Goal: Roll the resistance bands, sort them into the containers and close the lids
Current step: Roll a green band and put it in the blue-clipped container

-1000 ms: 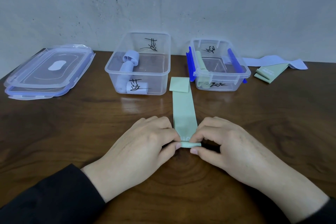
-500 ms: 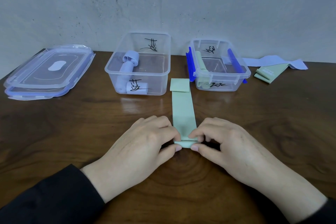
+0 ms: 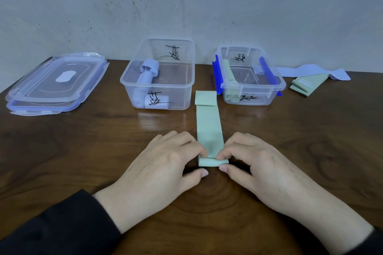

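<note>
A pale green resistance band (image 3: 209, 128) lies flat on the wooden table, running away from me, its far end folded over. Its near end is turned into a small roll. My left hand (image 3: 163, 170) and my right hand (image 3: 261, 170) pinch that roll from either side, fingertips on top and thumbs in front. Behind stand two clear containers: the left container (image 3: 159, 86) holds rolled light blue bands, the right container (image 3: 251, 87) with blue clips holds a rolled green band.
Two stacked clear lids (image 3: 56, 85) with blue rims lie at the far left. At the far right a loose light blue band (image 3: 310, 70) and a folded green band (image 3: 306, 86) rest by the wall. Bare wood surrounds my hands.
The roll at the band's near end has grown by about one turn and crept slightly away from me. Both hands stayed on it.
</note>
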The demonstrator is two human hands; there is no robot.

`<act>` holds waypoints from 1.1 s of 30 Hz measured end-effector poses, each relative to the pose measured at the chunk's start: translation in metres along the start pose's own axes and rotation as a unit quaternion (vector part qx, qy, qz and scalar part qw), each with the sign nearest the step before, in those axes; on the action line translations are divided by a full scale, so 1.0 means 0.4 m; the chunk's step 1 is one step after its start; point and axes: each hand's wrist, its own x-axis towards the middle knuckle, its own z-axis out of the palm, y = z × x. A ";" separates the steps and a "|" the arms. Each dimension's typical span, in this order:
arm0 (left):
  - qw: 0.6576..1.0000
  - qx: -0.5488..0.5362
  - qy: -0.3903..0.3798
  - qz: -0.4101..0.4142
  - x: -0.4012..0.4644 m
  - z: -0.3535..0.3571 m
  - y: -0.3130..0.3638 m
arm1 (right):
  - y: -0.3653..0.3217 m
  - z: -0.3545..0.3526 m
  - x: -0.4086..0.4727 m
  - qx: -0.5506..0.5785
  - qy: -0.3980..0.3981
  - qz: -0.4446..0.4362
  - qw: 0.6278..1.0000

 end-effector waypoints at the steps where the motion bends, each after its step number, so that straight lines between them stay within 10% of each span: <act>1: 1.000 -0.001 0.003 0.001 0.000 0.000 -0.001 | 0.000 -0.001 -0.001 -0.002 0.000 -0.003 1.000; 33: 1.000 -0.007 -0.003 -0.018 0.004 0.001 -0.005 | -0.001 0.004 0.004 0.010 0.009 0.021 1.000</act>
